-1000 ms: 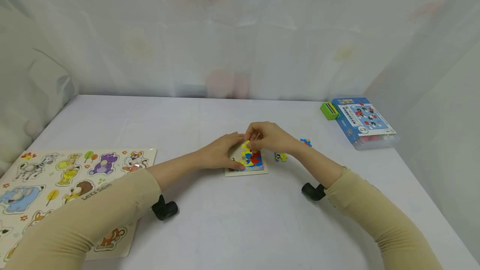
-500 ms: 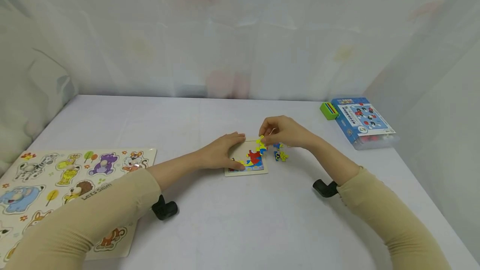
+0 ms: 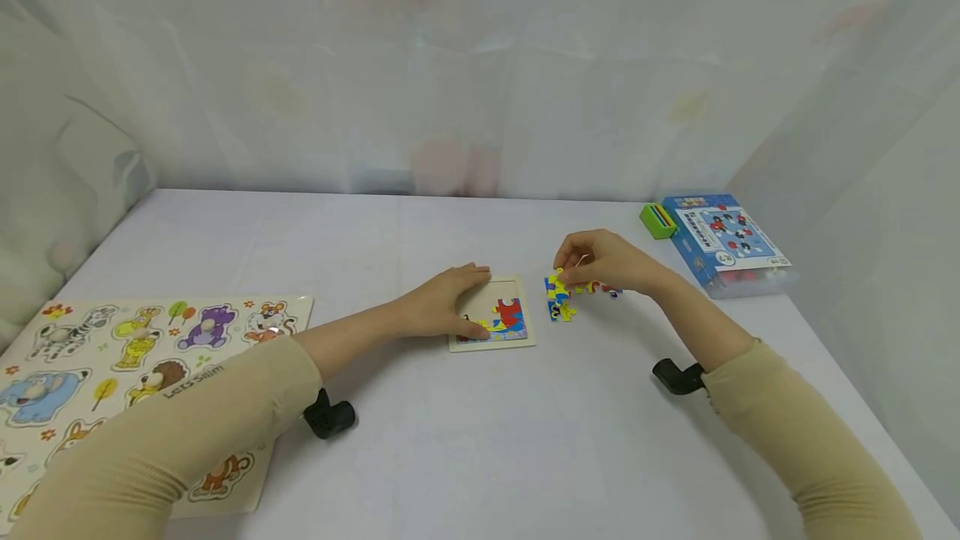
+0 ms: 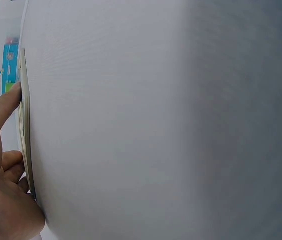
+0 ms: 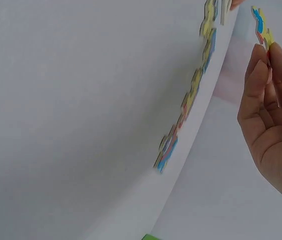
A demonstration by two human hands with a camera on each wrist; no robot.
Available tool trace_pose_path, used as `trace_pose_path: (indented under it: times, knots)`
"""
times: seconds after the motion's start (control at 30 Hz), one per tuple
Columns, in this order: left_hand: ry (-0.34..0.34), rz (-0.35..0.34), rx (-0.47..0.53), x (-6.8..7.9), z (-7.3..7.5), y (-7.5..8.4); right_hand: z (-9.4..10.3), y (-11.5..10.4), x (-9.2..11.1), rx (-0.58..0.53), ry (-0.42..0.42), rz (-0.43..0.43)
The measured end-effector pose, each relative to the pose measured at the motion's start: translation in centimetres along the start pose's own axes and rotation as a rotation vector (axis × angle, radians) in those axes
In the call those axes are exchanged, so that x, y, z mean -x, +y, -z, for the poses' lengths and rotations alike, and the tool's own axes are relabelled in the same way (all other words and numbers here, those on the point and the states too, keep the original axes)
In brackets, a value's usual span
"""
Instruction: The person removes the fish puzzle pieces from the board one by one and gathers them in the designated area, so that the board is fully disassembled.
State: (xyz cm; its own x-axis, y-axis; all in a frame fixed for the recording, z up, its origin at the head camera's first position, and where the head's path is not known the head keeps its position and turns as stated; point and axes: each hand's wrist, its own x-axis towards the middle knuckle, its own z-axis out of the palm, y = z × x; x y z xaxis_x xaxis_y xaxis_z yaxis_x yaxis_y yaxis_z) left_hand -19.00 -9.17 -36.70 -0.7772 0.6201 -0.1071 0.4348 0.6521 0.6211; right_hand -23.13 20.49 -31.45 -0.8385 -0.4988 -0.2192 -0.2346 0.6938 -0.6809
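A small wooden puzzle tray [image 3: 480, 300] lies mid-table, with red, blue and yellow pieces [image 3: 510, 315] in its near part. My left hand [image 3: 446, 304] holds the tray at its left side, thumb at the near edge and fingers at the far edge. Between thumb and fingertips, my right hand [image 3: 609, 262] pinches a yellow and blue puzzle piece [image 5: 259, 24], raised above the table. Several loose puzzle pieces [image 3: 566, 312] lie right of the tray, partly under the right hand; the right wrist view shows these flat pieces [image 5: 166, 150] in a row.
A large animal picture board [image 3: 161, 432] lies at the left, partly under the left forearm. At the back right stand a blue box [image 3: 720, 244] with a clear end and a small green block [image 3: 657, 222] beside it. White cloth [image 3: 480, 90] hangs behind the table.
My right hand has lifted a yellow and blue puzzle piece off the tray and carried it right, over the loose pieces. More of the tray's bare bottom shows. My left hand stays put.
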Motion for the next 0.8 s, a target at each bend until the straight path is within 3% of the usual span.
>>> trace_pose_path:
  times: [0.3,0.8]
  knots:
    - [-0.002,0.021,0.006,0.1,0.1,0.2,1.6,2.3,0.7,-0.031,-0.034,-0.019]
    - [0.0,0.03,0.02,0.0,0.0,0.0,2.9,3.7,1.9,-0.047,-0.096,-0.101]
